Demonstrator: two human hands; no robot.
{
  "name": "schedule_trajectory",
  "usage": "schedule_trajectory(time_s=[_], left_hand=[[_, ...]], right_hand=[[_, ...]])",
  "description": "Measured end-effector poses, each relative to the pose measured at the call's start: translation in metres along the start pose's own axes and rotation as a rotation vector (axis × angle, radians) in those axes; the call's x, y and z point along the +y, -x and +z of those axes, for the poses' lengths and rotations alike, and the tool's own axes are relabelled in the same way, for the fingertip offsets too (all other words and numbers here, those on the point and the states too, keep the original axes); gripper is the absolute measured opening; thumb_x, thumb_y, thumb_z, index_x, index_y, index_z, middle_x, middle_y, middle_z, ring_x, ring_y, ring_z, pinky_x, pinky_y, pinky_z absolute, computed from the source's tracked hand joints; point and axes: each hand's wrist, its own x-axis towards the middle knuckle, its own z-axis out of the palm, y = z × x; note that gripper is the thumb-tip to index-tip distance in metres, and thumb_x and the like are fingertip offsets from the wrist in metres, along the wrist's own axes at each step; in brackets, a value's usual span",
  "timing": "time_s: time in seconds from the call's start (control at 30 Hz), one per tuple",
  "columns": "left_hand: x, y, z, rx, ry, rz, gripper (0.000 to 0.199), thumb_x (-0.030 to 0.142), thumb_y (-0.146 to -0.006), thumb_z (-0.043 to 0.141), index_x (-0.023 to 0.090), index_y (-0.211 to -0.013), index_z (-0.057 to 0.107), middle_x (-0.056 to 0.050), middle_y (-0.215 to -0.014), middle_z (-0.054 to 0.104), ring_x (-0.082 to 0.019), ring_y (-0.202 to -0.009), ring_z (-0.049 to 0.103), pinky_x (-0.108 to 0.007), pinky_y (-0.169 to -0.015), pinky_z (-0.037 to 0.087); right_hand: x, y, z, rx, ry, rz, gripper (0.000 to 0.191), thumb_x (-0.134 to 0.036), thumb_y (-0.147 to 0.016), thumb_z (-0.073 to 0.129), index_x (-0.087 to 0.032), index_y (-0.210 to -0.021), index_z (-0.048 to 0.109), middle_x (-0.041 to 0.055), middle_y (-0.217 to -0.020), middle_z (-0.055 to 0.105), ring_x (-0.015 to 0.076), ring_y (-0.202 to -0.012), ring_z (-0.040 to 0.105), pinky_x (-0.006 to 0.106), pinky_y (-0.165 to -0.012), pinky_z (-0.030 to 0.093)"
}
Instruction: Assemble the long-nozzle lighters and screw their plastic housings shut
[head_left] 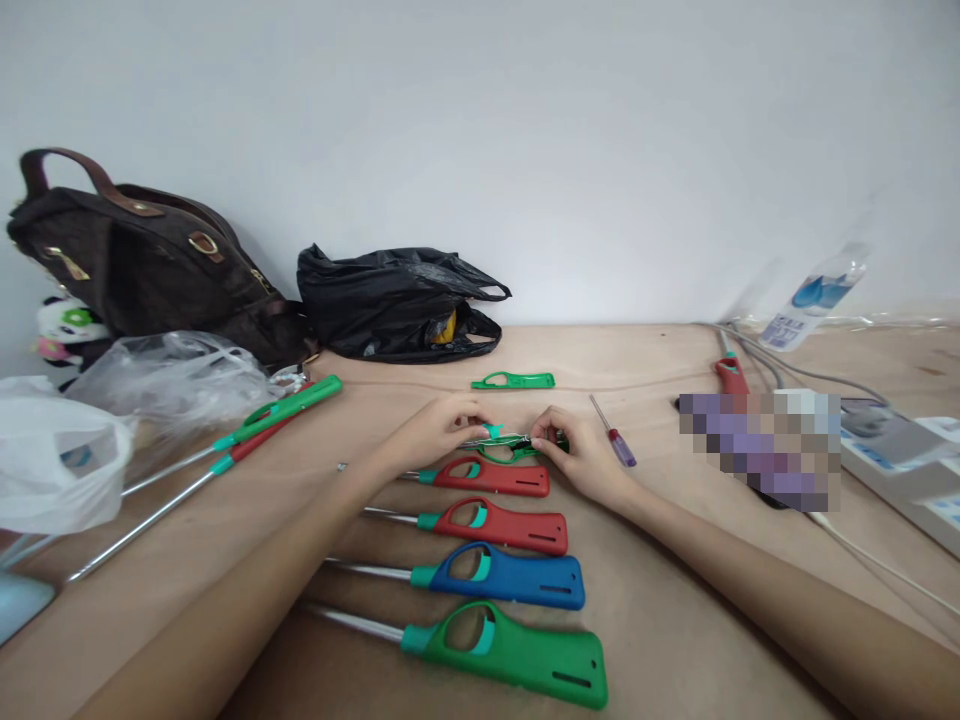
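An opened green lighter half (514, 452) lies on the table between my hands, with metal and dark parts showing inside it. At its left end, my left hand (450, 425) pinches a small turquoise plastic piece (493, 431). My right hand (564, 445) is closed at the fingertips over the middle of the lighter, by a small dark part; the fingers partly hide what they grip. Behind my hands lies the other green handle shell (517, 381). A screwdriver (621, 446) with a purple and red handle rests right of my right hand.
Nearer me lie red lighters (517, 478) (529, 527), a blue lighter (536, 578) and a green lighter (540, 655). More lighters (289, 410) lie left beside plastic bags (67, 450). A backpack (172, 270), black bag (390, 300), bottle (814, 298) and power strip (907, 470) stand around.
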Motion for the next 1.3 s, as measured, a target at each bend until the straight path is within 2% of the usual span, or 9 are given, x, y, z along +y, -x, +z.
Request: schedule_trajectory(time_s=[0.2,0.47,0.73,0.93,1.3], left_hand=[[0.001,0.001,0.000,-0.142,0.018,-0.014,0.015,0.024,-0.087,0.058,0.016,-0.090,0.071,-0.003,-0.087,0.067,-0.016,-0.082,0.060,-0.023,-0.073,0.045],[0.006,0.000,0.005,-0.230,-0.107,-0.003,0.017,0.017,-0.088,0.056,0.018,-0.092,0.072,-0.003,-0.090,0.063,-0.016,-0.081,0.058,-0.023,-0.072,0.043],[0.006,0.001,0.009,-0.224,-0.208,0.036,0.016,0.010,-0.086,0.057,0.017,-0.089,0.071,-0.002,-0.090,0.061,-0.016,-0.082,0.058,-0.023,-0.075,0.043],[0.002,0.001,0.009,-0.203,-0.168,0.027,0.015,0.009,-0.083,0.060,0.017,-0.089,0.071,-0.004,-0.105,0.061,-0.019,-0.098,0.059,-0.026,-0.088,0.043],[0.007,0.001,0.007,-0.208,-0.145,0.046,0.017,0.012,-0.086,0.056,0.018,-0.091,0.071,-0.004,-0.102,0.065,-0.016,-0.092,0.060,-0.023,-0.082,0.045]], right_hand=[[0.001,0.002,0.000,-0.028,0.036,-0.017,0.008,-0.013,-0.086,0.054,-0.019,-0.081,0.055,0.0039,-0.082,0.062,0.0188,-0.078,0.057,0.032,-0.072,0.045],[-0.008,0.001,-0.002,-0.106,0.353,-0.134,0.013,-0.006,-0.083,0.055,-0.019,-0.083,0.055,0.0050,-0.087,0.059,0.0202,-0.085,0.056,0.033,-0.078,0.045],[-0.013,-0.002,0.000,-0.121,0.449,-0.111,0.008,-0.009,-0.083,0.061,-0.017,-0.083,0.059,0.0058,-0.086,0.062,0.0212,-0.084,0.059,0.033,-0.075,0.047],[-0.012,-0.003,0.000,-0.097,0.437,-0.114,0.014,-0.005,-0.084,0.055,-0.018,-0.081,0.057,0.0048,-0.085,0.063,0.0193,-0.081,0.060,0.030,-0.072,0.046],[-0.009,-0.004,0.000,-0.036,0.400,-0.131,0.014,-0.007,-0.086,0.048,-0.019,-0.085,0.055,0.0051,-0.086,0.060,0.0189,-0.078,0.057,0.029,-0.069,0.043]])
